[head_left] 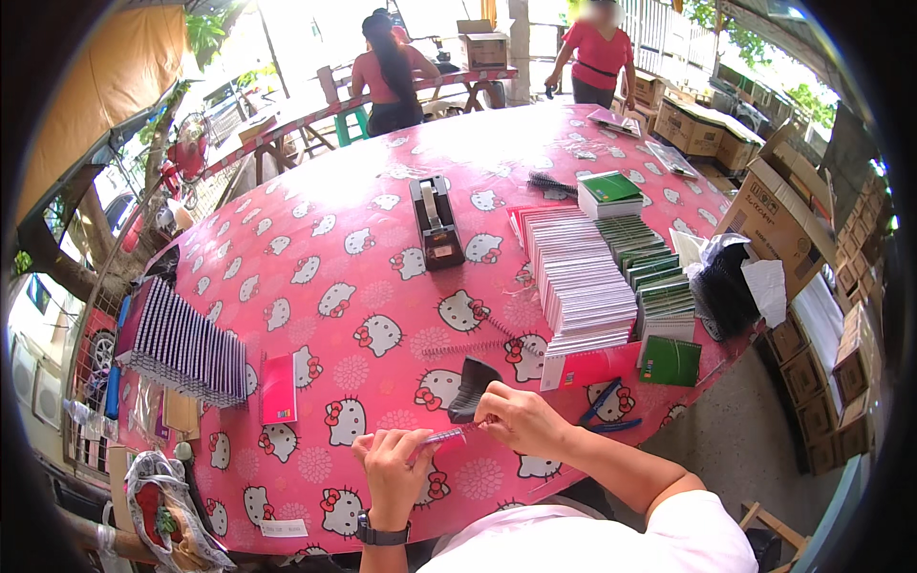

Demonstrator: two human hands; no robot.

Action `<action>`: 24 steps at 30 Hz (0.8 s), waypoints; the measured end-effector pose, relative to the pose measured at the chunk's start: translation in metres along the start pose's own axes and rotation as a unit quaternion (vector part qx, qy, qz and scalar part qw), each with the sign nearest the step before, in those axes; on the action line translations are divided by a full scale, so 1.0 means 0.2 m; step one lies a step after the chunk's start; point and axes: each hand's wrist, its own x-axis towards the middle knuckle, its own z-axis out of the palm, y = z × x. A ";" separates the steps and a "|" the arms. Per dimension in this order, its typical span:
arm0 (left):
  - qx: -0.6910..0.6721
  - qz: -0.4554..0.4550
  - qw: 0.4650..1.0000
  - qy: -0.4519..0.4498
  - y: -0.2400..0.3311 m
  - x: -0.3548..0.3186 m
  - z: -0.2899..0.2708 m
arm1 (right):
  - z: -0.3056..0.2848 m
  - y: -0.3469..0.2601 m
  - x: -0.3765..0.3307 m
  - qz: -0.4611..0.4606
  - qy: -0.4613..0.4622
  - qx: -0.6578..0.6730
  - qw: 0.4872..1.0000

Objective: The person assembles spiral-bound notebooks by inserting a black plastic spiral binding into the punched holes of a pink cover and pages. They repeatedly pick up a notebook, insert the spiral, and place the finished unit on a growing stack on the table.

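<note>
My left hand [394, 468] grips a small pink notebook [445, 438] held edge-on near the front of the table. My right hand [521, 420] pinches at the notebook's right end, where a thin wire spiral sits. Just beyond the hands a black bundle of spiral bindings [472, 387] stands on the pink cartoon-cat tablecloth [334, 248]. A loose wire spiral [463, 348] lies a little farther back. A watch is on my left wrist.
Fanned rows of small notebooks [583, 277] and green-covered ones [659, 277] fill the right side; another fanned row [186, 349] lies left with a pink notebook [278, 389]. A black tape dispenser [437, 222] sits mid-table. Blue pliers [602, 406], cardboard boxes [778, 215], two people behind.
</note>
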 end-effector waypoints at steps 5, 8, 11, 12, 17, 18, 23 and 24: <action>0.002 -0.004 1.000 -0.001 0.02 0.01 -0.01 | -0.01 -0.03 0.01 0.106 -0.117 0.099 0.982; 0.001 -0.008 1.000 -0.001 0.02 0.00 -0.01 | 0.03 0.01 0.00 -0.002 -0.032 0.063 0.997; -0.001 -0.012 1.000 -0.004 0.02 0.01 0.00 | 0.03 0.01 0.00 -0.089 0.035 0.003 0.995; -0.003 -0.013 1.000 -0.006 0.02 0.01 0.00 | 0.03 0.01 0.00 -0.101 0.045 -0.016 0.994; -0.001 0.002 1.000 -0.018 0.04 0.02 -0.01 | 0.02 -0.01 0.00 -0.053 -0.004 0.089 0.995; -0.004 0.007 1.000 -0.019 0.04 0.02 -0.01 | 0.01 -0.02 0.00 -0.055 -0.013 0.098 0.994; -0.025 0.001 1.000 -0.014 0.03 0.00 0.02 | 0.05 0.00 0.00 -0.028 -0.007 0.117 0.993; -0.028 -0.003 1.000 -0.007 0.03 0.00 0.02 | 0.04 -0.01 0.01 -0.062 0.015 0.095 0.993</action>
